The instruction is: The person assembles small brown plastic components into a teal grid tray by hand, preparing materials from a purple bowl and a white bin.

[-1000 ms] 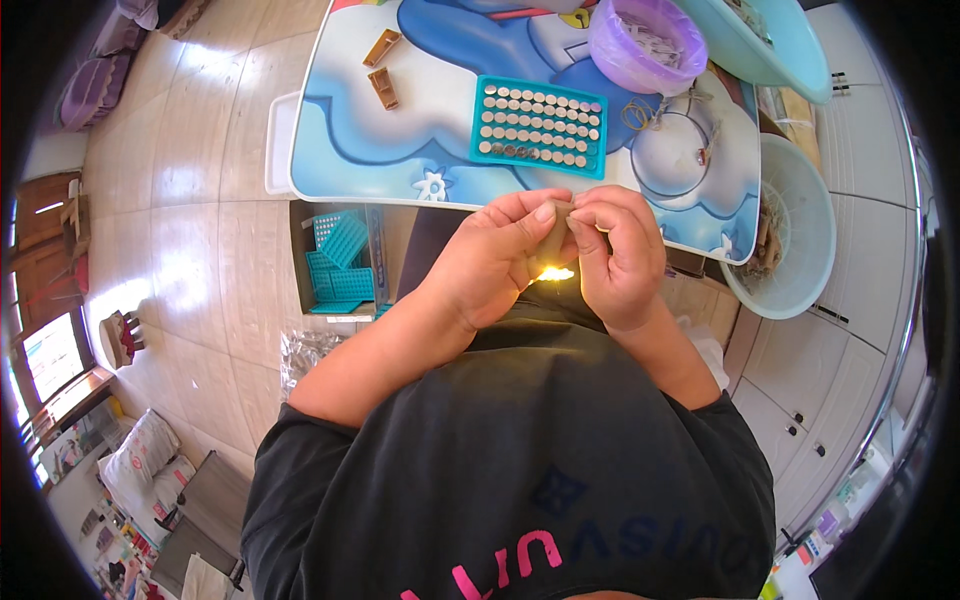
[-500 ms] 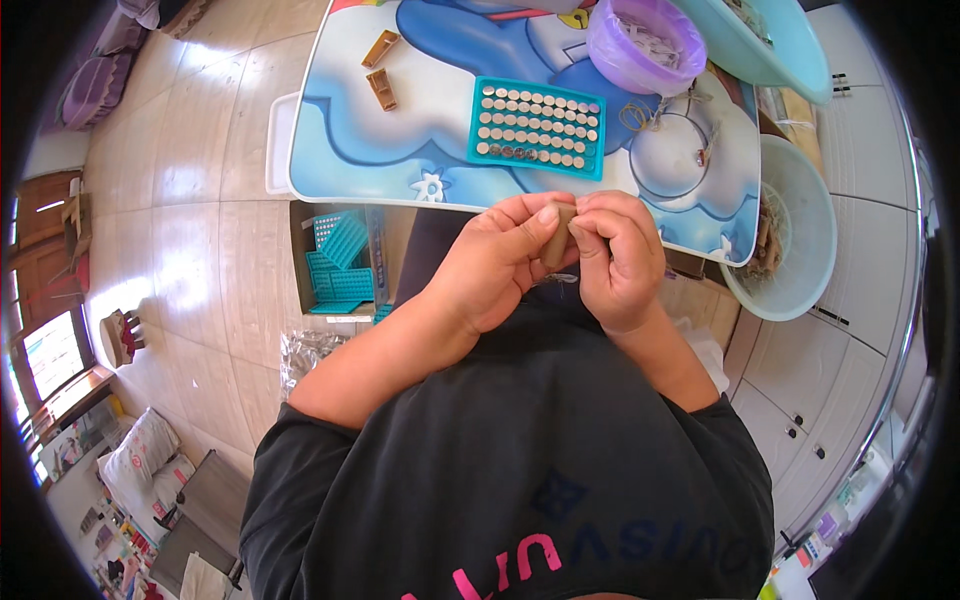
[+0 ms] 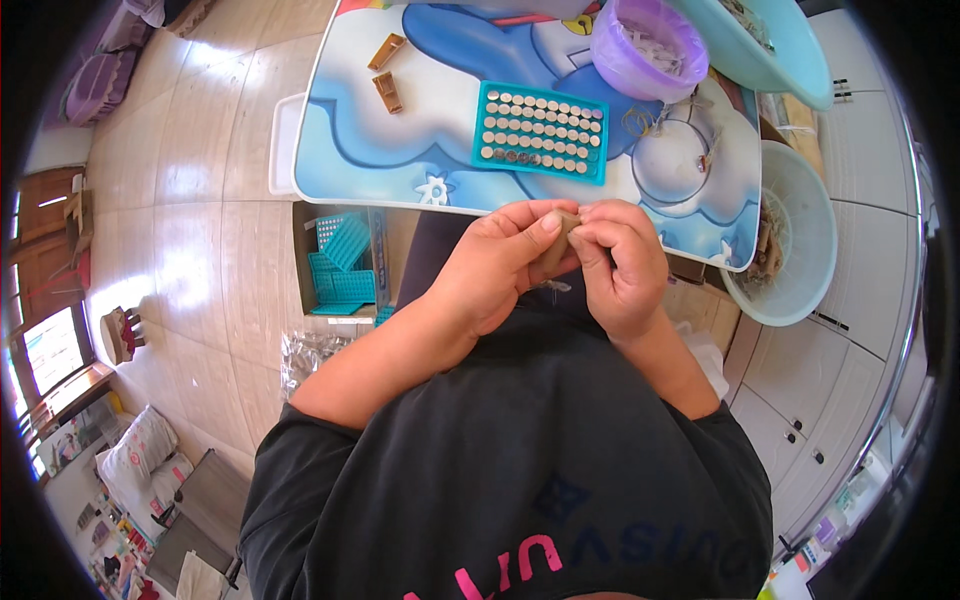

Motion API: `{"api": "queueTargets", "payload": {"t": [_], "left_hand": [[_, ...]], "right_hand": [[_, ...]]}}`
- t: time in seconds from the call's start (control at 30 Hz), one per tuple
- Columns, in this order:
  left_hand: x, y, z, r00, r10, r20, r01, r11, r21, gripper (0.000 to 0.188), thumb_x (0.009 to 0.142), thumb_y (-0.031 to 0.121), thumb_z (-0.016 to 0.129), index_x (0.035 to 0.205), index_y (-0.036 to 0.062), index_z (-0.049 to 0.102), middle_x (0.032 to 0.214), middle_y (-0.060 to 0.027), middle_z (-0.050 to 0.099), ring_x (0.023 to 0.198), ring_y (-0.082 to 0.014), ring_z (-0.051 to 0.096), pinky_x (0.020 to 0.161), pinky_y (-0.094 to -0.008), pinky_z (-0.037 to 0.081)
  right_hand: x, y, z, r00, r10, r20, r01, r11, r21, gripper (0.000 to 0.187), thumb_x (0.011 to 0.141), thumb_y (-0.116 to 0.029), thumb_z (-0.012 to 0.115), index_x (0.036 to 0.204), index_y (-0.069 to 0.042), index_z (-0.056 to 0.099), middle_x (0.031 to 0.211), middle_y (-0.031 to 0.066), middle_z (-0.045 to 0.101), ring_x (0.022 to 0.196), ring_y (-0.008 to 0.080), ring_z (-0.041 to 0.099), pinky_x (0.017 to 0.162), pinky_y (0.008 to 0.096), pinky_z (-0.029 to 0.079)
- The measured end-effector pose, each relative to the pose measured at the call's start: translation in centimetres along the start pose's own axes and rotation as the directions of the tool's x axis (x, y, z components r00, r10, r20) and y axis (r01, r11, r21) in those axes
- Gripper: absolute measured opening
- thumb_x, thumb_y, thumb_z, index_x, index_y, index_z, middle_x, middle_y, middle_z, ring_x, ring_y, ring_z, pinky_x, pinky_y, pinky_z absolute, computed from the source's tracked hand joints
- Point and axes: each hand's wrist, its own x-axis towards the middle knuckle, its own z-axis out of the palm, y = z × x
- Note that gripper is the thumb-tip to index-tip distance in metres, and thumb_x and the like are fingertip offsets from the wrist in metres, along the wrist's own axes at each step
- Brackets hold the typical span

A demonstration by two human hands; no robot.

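Brown small piece (image 3: pixel 560 243) (mostly hidden) pinched between left hand (image 3: pixel 497 270) and right hand (image 3: pixel 622 265).

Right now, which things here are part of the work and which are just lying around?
In use: small tan piece pinched by left hand and right hand; teal tray of round discs.
Lying about: purple tub, pale green basin, floor box of spare trays.

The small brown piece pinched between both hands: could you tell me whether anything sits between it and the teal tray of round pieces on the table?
Nothing visible does. The small brown piece is held by the left hand and right hand just below the table edge; the teal tray lies straight ahead, with only bare tabletop between.
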Motion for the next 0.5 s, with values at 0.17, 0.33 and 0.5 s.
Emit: {"api": "queueTargets", "payload": {"t": [0.17, 0.33, 0.5], "left_hand": [[-1.0, 1.0, 0.7, 0.997, -0.013, -0.074, 0.023, 0.990, 0.136, 0.033, 0.095, 0.021, 0.048, 0.119, -0.0010, 0.049, 0.097, -0.0095, 0.063, 0.082, -0.0147, 0.062, 0.076, -0.0268, 0.052], [-1.4, 0.9, 0.4, 0.999, 0.020, 0.035, -0.033, 0.902, 0.431, 0.036, 0.093, 0.019, 0.052, 0.123, 0.0017, 0.041, 0.095, -0.0114, 0.063, 0.079, -0.0143, 0.062, 0.071, -0.0257, 0.052], [-1.5, 1.6, 0.8, 0.997, 0.017, 0.073, -0.062, 0.734, 0.676, 0.041, 0.092, 0.011, 0.053, 0.127, 0.0015, 0.034, 0.092, -0.0117, 0.063, 0.084, -0.0129, 0.062, 0.072, -0.0256, 0.051]], "right_hand": [[-0.7, -0.6, -0.7, 0.836, 0.518, 0.181, -0.505, 0.598, 0.622, 0.014, 0.082, -0.005, 0.064, 0.095, 0.001, 0.060, 0.093, 0.0070, 0.060, 0.079, 0.0122, 0.057, 0.068, 0.0227, 0.046], [-1.2, -0.5, -1.8, 0.738, 0.540, 0.404, -0.662, 0.461, 0.591, 0.022, 0.087, -0.008, 0.060, 0.107, 0.003, 0.057, 0.096, 0.0069, 0.061, 0.082, 0.0090, 0.058, 0.071, 0.0203, 0.048], [-1.2, -0.6, -1.9, 0.743, 0.590, 0.316, -0.631, 0.460, 0.625, 0.019, 0.088, -0.009, 0.060, 0.103, 0.002, 0.058, 0.093, 0.0069, 0.063, 0.079, 0.0100, 0.059, 0.070, 0.0213, 0.048]]}}
